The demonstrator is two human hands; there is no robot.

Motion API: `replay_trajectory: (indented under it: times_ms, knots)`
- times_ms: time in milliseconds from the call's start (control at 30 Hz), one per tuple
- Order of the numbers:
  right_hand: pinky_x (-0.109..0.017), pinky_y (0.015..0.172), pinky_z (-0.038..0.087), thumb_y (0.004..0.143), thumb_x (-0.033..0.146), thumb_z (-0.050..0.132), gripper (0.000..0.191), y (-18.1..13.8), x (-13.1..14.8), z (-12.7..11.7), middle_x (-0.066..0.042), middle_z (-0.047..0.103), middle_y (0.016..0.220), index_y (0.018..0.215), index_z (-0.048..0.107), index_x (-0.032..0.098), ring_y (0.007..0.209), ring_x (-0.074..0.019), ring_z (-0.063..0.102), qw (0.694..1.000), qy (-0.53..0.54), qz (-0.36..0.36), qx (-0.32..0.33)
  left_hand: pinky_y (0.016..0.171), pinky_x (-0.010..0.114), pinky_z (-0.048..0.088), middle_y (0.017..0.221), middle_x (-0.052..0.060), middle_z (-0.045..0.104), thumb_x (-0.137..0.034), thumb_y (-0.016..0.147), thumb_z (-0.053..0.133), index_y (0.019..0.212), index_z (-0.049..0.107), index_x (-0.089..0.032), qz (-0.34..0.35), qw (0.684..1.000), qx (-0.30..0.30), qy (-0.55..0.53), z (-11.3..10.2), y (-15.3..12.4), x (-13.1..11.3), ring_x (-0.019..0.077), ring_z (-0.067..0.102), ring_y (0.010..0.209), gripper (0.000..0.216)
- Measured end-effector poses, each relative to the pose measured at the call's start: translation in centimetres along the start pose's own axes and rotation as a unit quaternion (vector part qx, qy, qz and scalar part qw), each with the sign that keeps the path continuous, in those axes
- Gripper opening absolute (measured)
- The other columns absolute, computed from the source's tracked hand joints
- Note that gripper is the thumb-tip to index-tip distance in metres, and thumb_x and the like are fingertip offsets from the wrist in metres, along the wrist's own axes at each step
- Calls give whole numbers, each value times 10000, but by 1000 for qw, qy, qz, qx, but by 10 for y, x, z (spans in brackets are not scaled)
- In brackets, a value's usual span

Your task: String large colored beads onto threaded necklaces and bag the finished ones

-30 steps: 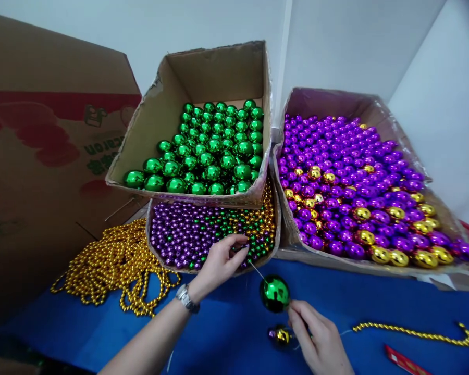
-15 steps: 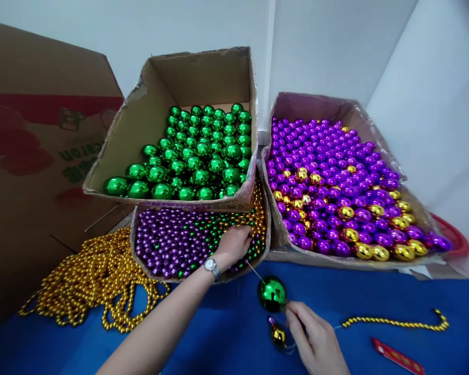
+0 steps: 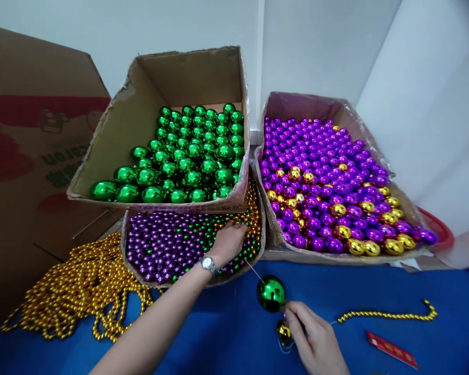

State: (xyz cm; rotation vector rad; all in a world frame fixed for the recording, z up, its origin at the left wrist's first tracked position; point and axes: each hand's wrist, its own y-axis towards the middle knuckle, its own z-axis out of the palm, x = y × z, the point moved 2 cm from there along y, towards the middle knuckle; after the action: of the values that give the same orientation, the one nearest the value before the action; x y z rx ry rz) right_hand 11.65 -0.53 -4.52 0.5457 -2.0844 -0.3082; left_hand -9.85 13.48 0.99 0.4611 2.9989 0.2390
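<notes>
My right hand (image 3: pixel 316 333) pinches at the lower right edge of a large shiny green ball bead (image 3: pixel 271 293). A thin needle (image 3: pixel 254 270) runs through this bead, its tip out at the upper left. Just below hangs a gold bead (image 3: pixel 283 333) with a small purple one, on a loop of clear thread. My left hand (image 3: pixel 229 245), a watch on its wrist, reaches into a box of small beads (image 3: pixel 164 245), purple, green and gold. Its fingers are bent down and closed among the green and gold beads; what they hold is hidden.
Above the small beads sits a cardboard box (image 3: pixel 195 78) of large green balls. On the right stands another box (image 3: pixel 305 102) of purple and gold beads. Gold bead strings (image 3: pixel 74 291) lie left on the blue tabletop (image 3: pixel 219 333); a short gold strand (image 3: pixel 386 314) and red packet (image 3: pixel 391 350) lie right.
The view has shifted slightly, so the boxes sit further left. My left hand stays among the small beads. The gold bead hangs closer to my right fingers, which keep their pinch beside the green bead.
</notes>
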Motion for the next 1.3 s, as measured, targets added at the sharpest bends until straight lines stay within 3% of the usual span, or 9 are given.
replay_trajectory:
  times_ms: [233, 400, 500, 633, 733, 867, 933, 1100, 1300]
  knots:
    - [-200, 569, 453, 980, 305, 326, 271, -1, -2, 0, -24, 630, 739, 892, 566, 216, 626, -136, 610, 1000, -6, -7, -4, 769, 395, 433, 925, 156, 643, -24, 814, 427, 934, 611, -169, -6, 999, 25, -28, 9, 5, 2, 312, 492, 1031, 264]
    - [-201, 606, 469, 973, 270, 349, 222, -1, -2, -2, -26, 634, 781, 927, 560, 216, 674, -138, 624, 1000, -13, -9, 10, 894, 487, 384, 953, 169, 634, -10, 788, 455, 889, 620, -151, -19, 991, 8, -133, 11, 14, 3, 323, 456, 1108, 239]
    - [-198, 608, 476, 970, 271, 355, 220, -2, -2, -5, -27, 640, 787, 931, 564, 214, 678, -139, 631, 1000, -20, -7, 0, 947, 487, 373, 1015, 152, 622, -51, 789, 501, 915, 623, -153, -29, 972, -19, -233, 5, 11, 4, 304, 474, 1121, 203]
    - [-198, 611, 479, 962, 278, 380, 206, 0, -1, -8, -21, 647, 792, 930, 576, 222, 686, -141, 638, 999, -30, 2, -12, 842, 382, 498, 1032, 110, 640, -231, 885, 468, 1083, 570, -152, -41, 921, -32, -387, -5, -12, 0, 208, 620, 928, 236]
    - [-207, 623, 480, 959, 275, 388, 198, 2, -2, -8, -26, 651, 799, 931, 576, 221, 697, -146, 637, 999, -33, 9, -14, 791, 314, 533, 1016, 114, 662, -297, 906, 468, 1131, 552, -128, -64, 832, -14, -550, -10, -37, -6, 178, 654, 887, 294]
    - [-212, 633, 476, 960, 259, 381, 193, 2, 0, -6, -32, 646, 809, 936, 569, 217, 701, -146, 632, 999, -34, -4, -7, 796, 250, 527, 1007, 101, 667, -216, 800, 651, 1016, 643, -115, -155, 583, 21, -797, -13, -60, -14, 142, 656, 832, 238]
    - [-214, 637, 473, 961, 248, 375, 192, 2, 2, -4, -30, 640, 803, 929, 562, 216, 693, -142, 627, 999, -33, -12, -3, 781, 237, 530, 967, 86, 673, -177, 773, 679, 986, 660, -114, -184, 535, 18, -824, -14, -65, -18, 132, 656, 802, 223]
    - [-219, 621, 464, 963, 245, 369, 192, 3, 3, -3, -22, 629, 768, 911, 552, 215, 676, -143, 618, 999, -36, -14, 7, 759, 231, 528, 889, 67, 674, -163, 767, 687, 964, 656, -111, -199, 524, 10, -828, -18, -68, -21, 130, 654, 785, 206]
    - [-228, 620, 459, 967, 245, 356, 213, 0, 0, 2, -25, 622, 763, 919, 561, 210, 668, -146, 614, 998, -53, -19, 11, 730, 219, 511, 876, 52, 660, -194, 765, 695, 957, 635, -124, -170, 578, 2, -799, -21, -73, -23, 115, 636, 759, 214]
